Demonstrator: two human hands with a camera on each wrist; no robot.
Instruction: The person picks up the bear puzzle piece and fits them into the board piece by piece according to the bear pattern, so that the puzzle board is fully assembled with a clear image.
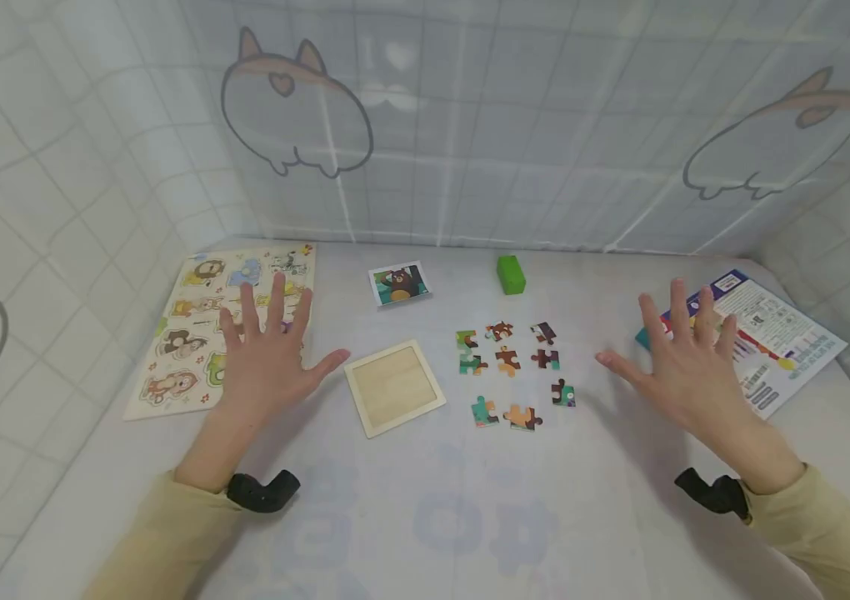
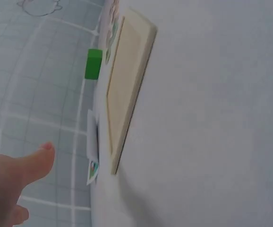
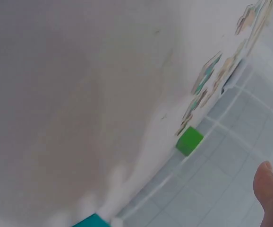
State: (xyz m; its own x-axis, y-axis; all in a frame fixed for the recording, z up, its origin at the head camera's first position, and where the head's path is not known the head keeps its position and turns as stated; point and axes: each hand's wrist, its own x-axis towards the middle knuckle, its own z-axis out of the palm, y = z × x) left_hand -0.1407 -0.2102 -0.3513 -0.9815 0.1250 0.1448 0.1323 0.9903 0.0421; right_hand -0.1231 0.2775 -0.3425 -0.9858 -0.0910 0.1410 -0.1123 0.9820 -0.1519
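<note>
Pieces of a small multicoloured jigsaw [image 1: 507,360], nine by count, lie loosely grouped on the white counter [image 1: 560,508]; at the group's left edge two seem to touch, though whether they interlock I cannot tell. Just left of them sits a shallow square tray of pale wood [image 1: 395,388], with every piece outside it. Assembly looks not yet begun, as if at a starting pause; lifting a piece would call for a fine thumb-and-finger pinch and a match of its printed pattern. Each grip is spread wide and holds nothing: the left hand [image 1: 266,367] hovers over a pale board printed with animals [image 1: 181,343], the right hand [image 1: 695,371] by a printed white-and-blue packet [image 1: 777,333]. Farther back are a rectangular card picturing a brown bear [image 1: 400,284] and a bright green block [image 1: 511,275], near a pale grid-patterned sheet [image 1: 515,125].
</note>
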